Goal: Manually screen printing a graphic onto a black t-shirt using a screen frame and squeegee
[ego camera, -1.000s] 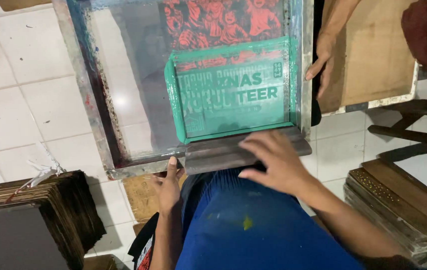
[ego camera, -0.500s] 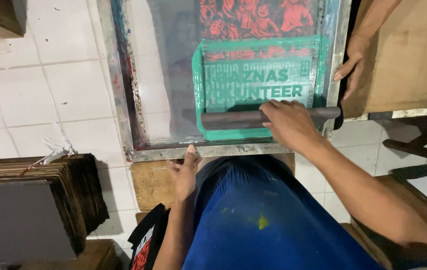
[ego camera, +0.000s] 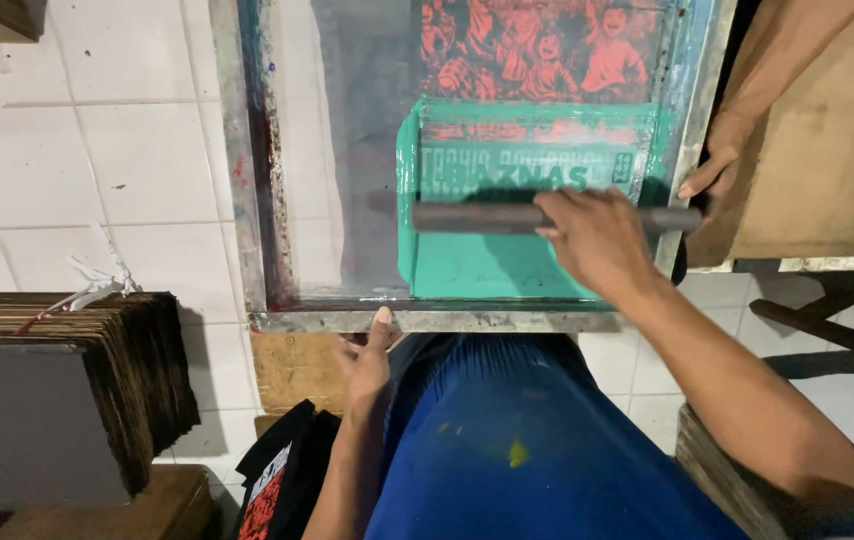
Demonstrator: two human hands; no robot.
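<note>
The printing screen frame [ego camera: 247, 190] lies flat and fills most of the head view, its mesh carrying a red picture at the far end and a block of teal ink [ego camera: 507, 265] across the near half. The squeegee [ego camera: 477, 217], a dark bar, lies across that ink about midway along it, with wet teal both ahead of and behind the blade. The right hand [ego camera: 597, 240] is closed over the bar toward its right end, fingers wrapped down its far side; a grip nearer the middle, or even downward pressure along the whole blade, would likely help the ink spread evenly, and the pull looks best kept straight and square to the frame's sides. The left hand [ego camera: 367, 355] presses thumb up against the near rail of the frame, fingers tucked under the edge, which should stop the screen from shifting during the stroke. Another person's hand [ego camera: 712, 175] touches the frame's right rail beside a wooden board [ego camera: 817, 190]. What lies under the mesh cannot be seen, nor can the blade's edge or angle. The stack of dark boards [ego camera: 137, 380] at lower left is cut off, the lettering is partly covered by ink, and the blue clothing [ego camera: 527, 450] hides the space below.
</note>
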